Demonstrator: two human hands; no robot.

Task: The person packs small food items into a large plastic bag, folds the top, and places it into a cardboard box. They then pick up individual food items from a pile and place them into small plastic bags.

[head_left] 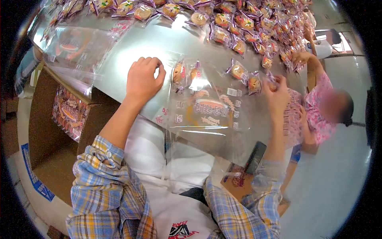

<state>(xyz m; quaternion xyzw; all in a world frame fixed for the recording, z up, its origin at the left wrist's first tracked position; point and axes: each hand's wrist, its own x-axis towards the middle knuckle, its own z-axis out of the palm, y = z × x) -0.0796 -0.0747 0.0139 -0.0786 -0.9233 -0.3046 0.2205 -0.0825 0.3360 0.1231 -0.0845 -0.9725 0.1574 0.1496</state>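
Observation:
A clear printed plastic bag (209, 109) lies in front of me, its lower part hanging over the table edge. Two wrapped round cookies, one on the left (179, 75) and one on the right (195, 75), show at its far end. My left hand (145, 79) is curled beside the bag's left edge, thumb bent toward the fingers; whatever it pinches is hidden. On the other side, my right hand (277, 95) grips a wrapped cookie (272, 84). Just left of that hand, two more wrapped cookies, the nearer (254, 83) and the farther (238, 71), rest on the metal table (139, 47).
A heap of wrapped cookies (242, 20) covers the table's far side. Flat clear bags (75, 47) lie at the left. Below them stands an open cardboard box (51, 151) with a filled bag (69, 111) inside. A co-worker in pink (318, 91) reaches into the heap at right.

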